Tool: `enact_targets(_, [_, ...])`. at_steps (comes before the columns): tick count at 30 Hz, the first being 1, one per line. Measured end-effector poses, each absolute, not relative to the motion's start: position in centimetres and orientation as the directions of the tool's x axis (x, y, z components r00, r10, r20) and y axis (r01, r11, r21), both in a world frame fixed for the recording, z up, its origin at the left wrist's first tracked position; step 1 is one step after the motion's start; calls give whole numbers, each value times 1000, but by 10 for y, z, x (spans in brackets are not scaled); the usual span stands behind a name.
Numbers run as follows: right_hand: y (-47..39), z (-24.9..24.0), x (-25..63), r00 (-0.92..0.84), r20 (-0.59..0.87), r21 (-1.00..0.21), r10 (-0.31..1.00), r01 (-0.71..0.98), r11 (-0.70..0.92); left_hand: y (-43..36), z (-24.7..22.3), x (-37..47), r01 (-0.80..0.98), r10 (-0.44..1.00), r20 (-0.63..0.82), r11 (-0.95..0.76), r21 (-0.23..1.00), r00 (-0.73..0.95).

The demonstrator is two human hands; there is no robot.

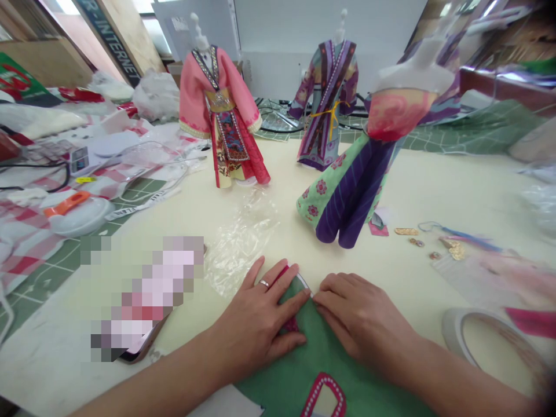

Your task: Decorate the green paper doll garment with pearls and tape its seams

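A green piece of fabric [356, 370] lies on the pale tabletop in front of me. My left hand [271, 310], with a ring on one finger, rests on its upper left part with fingers spread. Magenta patterned material shows between and under those fingers. Along the fabric's top curve runs a thin white strip [303, 282]. My right hand [358, 310] has its fingers closed together at the strip's right end, pinching the edge there. Nearer to me, a magenta trim with white beads [324, 385] forms a loop on the fabric.
Doll forms wear a pink robe [223, 104], a purple robe [328, 98] and a green-and-purple skirt [347, 191]. A pixelated phone [147, 307] lies left, beside clear plastic film [243, 237]. At right are a tape roll [452, 330] and small gold ornaments [456, 250].
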State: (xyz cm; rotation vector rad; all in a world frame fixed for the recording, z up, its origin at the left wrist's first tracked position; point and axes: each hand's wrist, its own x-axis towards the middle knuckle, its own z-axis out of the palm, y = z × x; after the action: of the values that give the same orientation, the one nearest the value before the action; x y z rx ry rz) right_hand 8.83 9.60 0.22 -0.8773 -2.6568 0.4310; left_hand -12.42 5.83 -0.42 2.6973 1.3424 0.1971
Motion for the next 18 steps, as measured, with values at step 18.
enact_targets(18, [80, 1, 94, -860, 146, 73, 490, 503, 861, 59, -4, -126, 779, 793, 63, -608, 152, 606])
